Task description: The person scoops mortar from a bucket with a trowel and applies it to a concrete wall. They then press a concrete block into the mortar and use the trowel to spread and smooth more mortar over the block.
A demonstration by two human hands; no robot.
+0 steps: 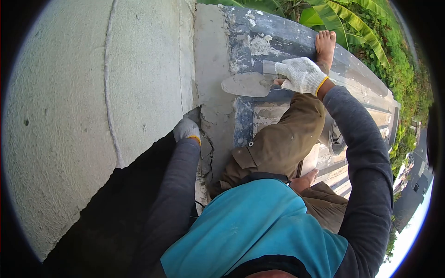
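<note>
My right hand [303,75], in a white knit glove with a yellow cuff, is closed around the handle of a trowel [245,85]. The rounded blade, smeared with grey mortar, reaches left over the edge of the mortar strip [212,69]. A small flat grey piece [269,67] shows beside the glove. My left hand [187,129], gloved alike, is at the broken lower edge of the concrete wall [143,78], beside the dark opening [139,204]. Its fingers are mostly hidden from view. Just right of it, a crack [209,143] runs down the mortar.
Ridged roofing [282,37] with splashes of dried mortar stretches to the right. My bare foot [326,46] is planted on it, and my bent knee [308,109] is close under the right hand. Banana leaves [331,21] and other greenery border the roof's outer edge.
</note>
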